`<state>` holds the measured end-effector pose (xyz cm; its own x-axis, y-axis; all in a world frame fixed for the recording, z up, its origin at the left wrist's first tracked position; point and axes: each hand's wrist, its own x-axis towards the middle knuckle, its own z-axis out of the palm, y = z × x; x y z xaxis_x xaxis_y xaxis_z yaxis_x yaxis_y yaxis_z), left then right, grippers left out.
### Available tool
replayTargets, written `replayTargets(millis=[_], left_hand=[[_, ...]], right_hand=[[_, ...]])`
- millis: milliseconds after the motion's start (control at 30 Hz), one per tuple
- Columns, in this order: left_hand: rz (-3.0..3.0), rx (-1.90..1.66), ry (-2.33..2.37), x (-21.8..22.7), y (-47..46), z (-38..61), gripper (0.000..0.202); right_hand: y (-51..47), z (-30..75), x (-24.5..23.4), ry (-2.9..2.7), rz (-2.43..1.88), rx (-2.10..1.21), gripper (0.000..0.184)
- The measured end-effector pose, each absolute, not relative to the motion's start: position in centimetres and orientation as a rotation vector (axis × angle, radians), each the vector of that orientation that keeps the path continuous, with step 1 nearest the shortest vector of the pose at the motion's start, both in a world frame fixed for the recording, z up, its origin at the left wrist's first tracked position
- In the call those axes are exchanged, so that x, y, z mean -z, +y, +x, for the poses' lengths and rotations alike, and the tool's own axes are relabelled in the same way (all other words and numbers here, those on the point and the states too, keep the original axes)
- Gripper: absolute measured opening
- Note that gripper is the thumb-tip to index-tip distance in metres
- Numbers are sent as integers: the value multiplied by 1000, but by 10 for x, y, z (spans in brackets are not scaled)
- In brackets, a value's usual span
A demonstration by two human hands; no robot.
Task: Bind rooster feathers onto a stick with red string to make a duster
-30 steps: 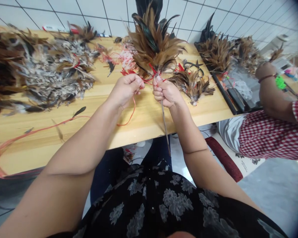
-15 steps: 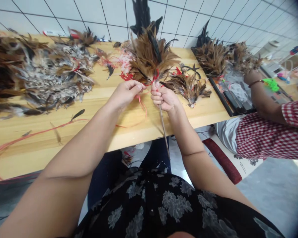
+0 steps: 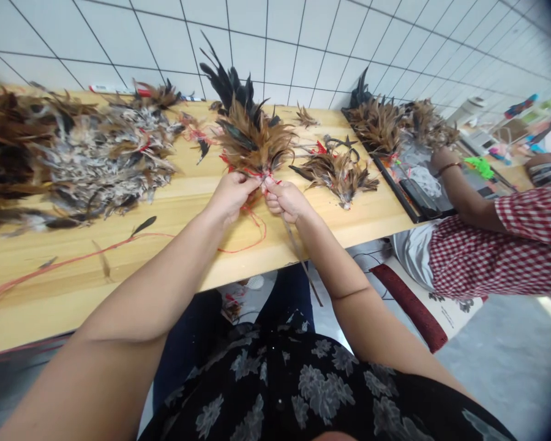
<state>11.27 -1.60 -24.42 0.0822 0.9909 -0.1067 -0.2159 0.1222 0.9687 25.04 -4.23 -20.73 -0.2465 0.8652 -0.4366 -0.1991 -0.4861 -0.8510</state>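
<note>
A feather duster (image 3: 257, 141) of brown and black feathers leans up and to the left, its thin stick (image 3: 303, 260) reaching down past the table's edge. My right hand (image 3: 284, 199) is closed round the stick just below the feathers. Thumb and finger of my left hand (image 3: 234, 193) pinch red string (image 3: 259, 177) at the feathers' base, close against the right hand. A loop of the string (image 3: 261, 236) hangs below onto the table. Right of the duster lies a small bundle of brown feathers (image 3: 342, 174), with black-handled scissors (image 3: 344, 144) behind it.
Heaps of brown feathers (image 3: 9, 153) and grey-white feathers (image 3: 110, 159) cover the table's left. A long red strand (image 3: 73, 260) runs along the front left. At right, a co-worker's hand (image 3: 443, 160) is over a black tray (image 3: 406, 199). A tiled wall (image 3: 284, 37) stands behind.
The duster has tilted to the left and come lower, with both hands moving down with it. My left hand has drawn in against the right one at the feathers' base.
</note>
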Motion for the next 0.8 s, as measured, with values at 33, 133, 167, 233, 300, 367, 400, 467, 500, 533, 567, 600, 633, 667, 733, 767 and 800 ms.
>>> replayTargets(millis=[33, 133, 167, 233, 300, 367, 400, 467, 500, 533, 567, 600, 633, 667, 733, 767, 800], left_hand=[[988, -1176, 1064, 244, -17, 113, 20], [971, -1198, 1102, 243, -18, 114, 15], [970, -1199, 1106, 243, -18, 114, 15], [968, -1195, 1112, 244, -19, 114, 15], [955, -1204, 1114, 243, -19, 115, 16], [928, -1224, 1107, 242, -20, 116, 16], [914, -1229, 1101, 242, -21, 116, 16], [893, -1228, 1089, 240, -22, 117, 16], [886, -1224, 1083, 240, -22, 117, 16], [882, -1218, 1074, 239, -23, 117, 15], [880, -1211, 1063, 238, -23, 117, 15], [881, -1206, 1052, 238, -24, 118, 15], [880, -1201, 1045, 237, -24, 118, 15], [879, -1196, 1042, 237, -24, 118, 15], [874, -1186, 1053, 235, -25, 118, 17], [875, -1178, 1061, 235, -25, 118, 18], [875, -1171, 1069, 234, -25, 118, 19]], right_hand=[[-42, 250, 208, -873, -1254, -1817, 44], [-42, 248, 211, -869, -1247, -1811, 45], [-41, 249, 212, -871, -1239, -1809, 45], [-40, 249, 215, -872, -1222, -1808, 45], [-40, 250, 218, -864, -1205, -1805, 45], [-39, 251, 220, -854, -1191, -1801, 45], [-40, 251, 220, -850, -1188, -1798, 45], [-40, 251, 222, -840, -1187, -1793, 45], [-39, 251, 222, -833, -1187, -1790, 45], [-39, 251, 223, -825, -1186, -1786, 45], [-39, 251, 224, -818, -1182, -1783, 45], [-39, 251, 224, -814, -1175, -1781, 45], [-38, 251, 224, -813, -1169, -1778, 45], [-39, 251, 224, -812, -1169, -1776, 46], [-39, 250, 223, -808, -1183, -1767, 46], [-40, 249, 221, -803, -1197, -1761, 47], [-42, 248, 219, -799, -1213, -1754, 47]])
